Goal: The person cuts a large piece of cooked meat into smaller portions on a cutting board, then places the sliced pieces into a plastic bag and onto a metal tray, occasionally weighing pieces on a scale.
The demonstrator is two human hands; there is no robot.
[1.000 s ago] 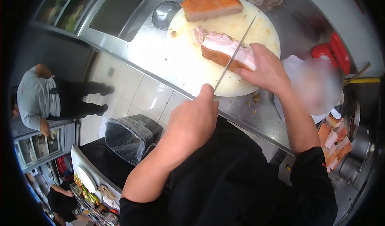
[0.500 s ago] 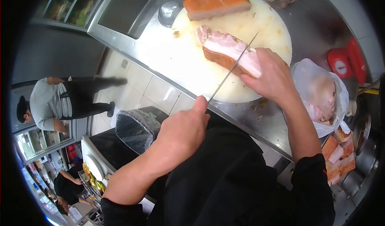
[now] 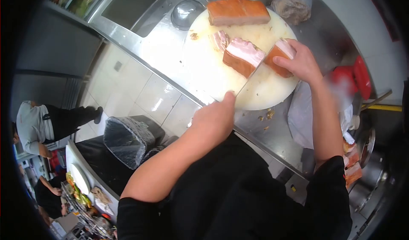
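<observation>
My left hand (image 3: 214, 117) grips a knife (image 3: 250, 79), whose blade shows nearly edge-on between two pieces of pork belly. The left piece (image 3: 239, 65) lies on the round white cutting board (image 3: 208, 80), its pale layered face up and its orange-brown skin toward me. On the blade's other side, my right hand (image 3: 304, 61) has its thumb and fingers around the smaller piece (image 3: 277, 62). Small slices (image 3: 220, 40) lie by the left piece's far end. A larger browned slab of pork belly (image 3: 239, 12) rests at the board's far edge.
Metal bowls (image 3: 187, 14) and a sink (image 3: 140, 10) lie beyond the board. A plastic bag (image 3: 300, 116), a red scale (image 3: 362, 78) and more pork pieces (image 3: 352, 174) are at right. A lined bin (image 3: 128, 137) stands left; two people work farther left.
The pork belly under the knife is now two separate pieces. My right hand has shifted right with the smaller piece, and the camera view has moved.
</observation>
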